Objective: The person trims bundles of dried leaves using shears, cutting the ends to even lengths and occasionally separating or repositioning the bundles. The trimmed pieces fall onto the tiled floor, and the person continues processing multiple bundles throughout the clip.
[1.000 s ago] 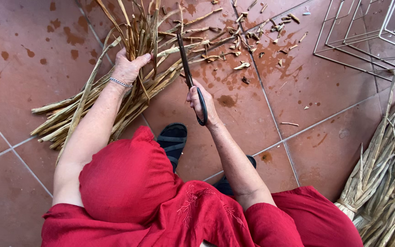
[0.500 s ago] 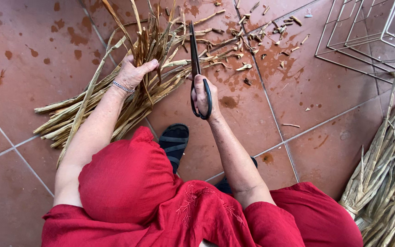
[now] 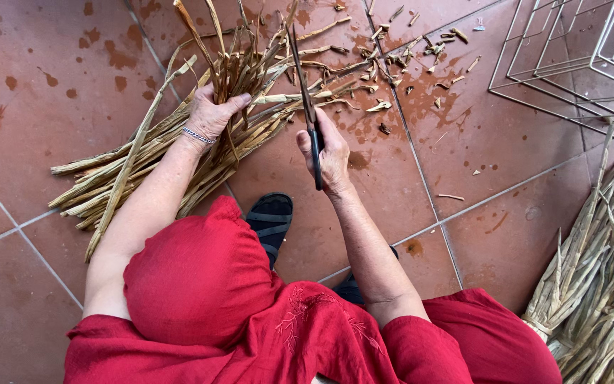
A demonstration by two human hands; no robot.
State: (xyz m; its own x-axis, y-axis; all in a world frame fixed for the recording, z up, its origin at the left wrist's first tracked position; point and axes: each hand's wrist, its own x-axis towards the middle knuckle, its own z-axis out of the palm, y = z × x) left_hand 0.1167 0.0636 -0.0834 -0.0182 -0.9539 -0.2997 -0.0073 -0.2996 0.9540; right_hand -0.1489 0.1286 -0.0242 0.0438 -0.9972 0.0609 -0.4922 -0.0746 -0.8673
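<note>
Looks like a home patio/craft workspace: wet terracotta floor tiles (image 3: pixel 520 235), dried reed bundles (image 3: pixel 598 284), offcuts (image 3: pixel 421 53), white wire frame (image 3: pixel 570 57).

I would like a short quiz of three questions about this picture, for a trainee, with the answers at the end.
1. True or false: the left hand grips the bundle of dry stalks on the tiled floor.
2. What does the right hand hold? A) a brush B) scissors C) a rope
3. Fill in: the white wire frame stands at the upper ____ of the picture.

Key: 1 true. 2 B, long dark scissors pointing away from the person, blades over the stalks. 3 right; a second heap of stalks lies at the lower right, and cut bits are scattered between the bundle and the frame.
</note>
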